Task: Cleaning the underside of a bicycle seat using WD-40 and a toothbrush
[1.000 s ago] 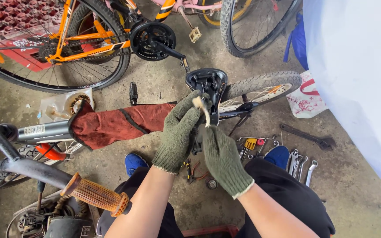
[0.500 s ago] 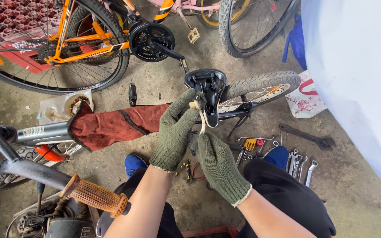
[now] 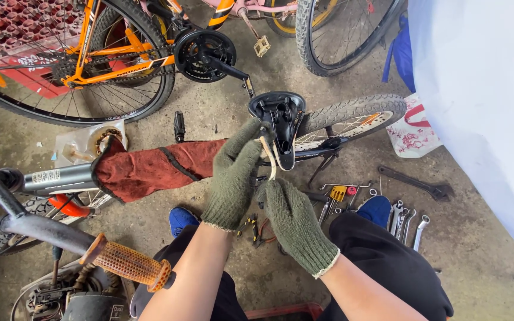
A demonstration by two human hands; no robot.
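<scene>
Bicycle saddle, black and turned underside up, sits at the middle of the head view, above the knees of the person and just in front of a small knobbly rear wheel. The left hand, in an olive knit glove, has its fingers curled closed against the saddle's near edge. The right hand, gloved the same, is closed below it, pinching a pale, thin strip that runs up to the saddle; what the strip is cannot be told. A dark red cloth wraps the frame tube to the left, and on the bare grey tube beside it is a small white rectangular label. An orange handlebar grip juts in at lower left. A red crate stands at top left behind an orange bicycle. At right, against the white sheet, leans a white bag with red markings. Spanners lie on the concrete near the right knee.
</scene>
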